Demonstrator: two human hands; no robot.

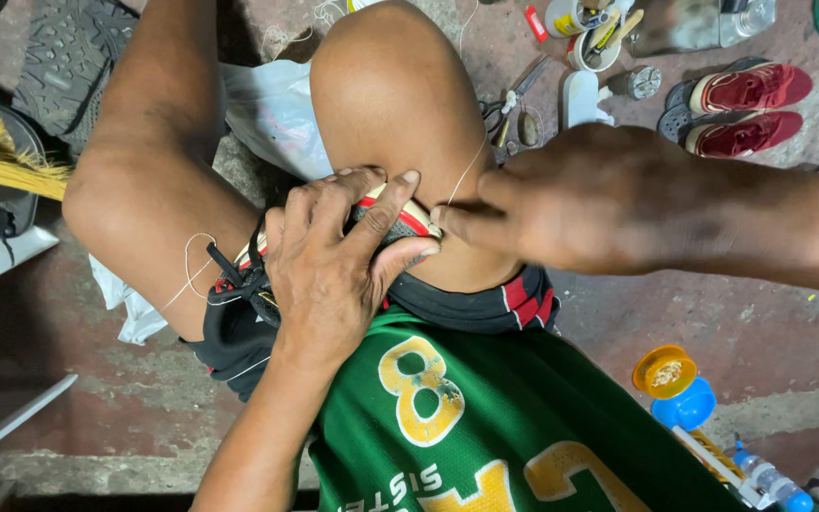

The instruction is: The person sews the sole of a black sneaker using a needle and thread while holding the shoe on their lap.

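My left hand (334, 261) grips a black shoe (239, 313) with a red and white sole edge (409, 220), pressed between my bare knees. Black laces stick out at its left side. My right hand (561, 204), blurred, has its fingers pinched at the sole edge and holds a thin white thread (471, 166) that runs up across my right knee. More white thread (187, 270) loops over my left leg. Whether a needle is in the right hand's fingers I cannot tell.
Scissors (514, 100), small containers with tools (590, 38) and a white bottle (580, 95) lie on the floor ahead. A pair of red shoes (741, 109) sits at the right. An orange lid (664, 372), a blue tub (684, 408), a straw broom (2, 161) and a tyre (68, 57).
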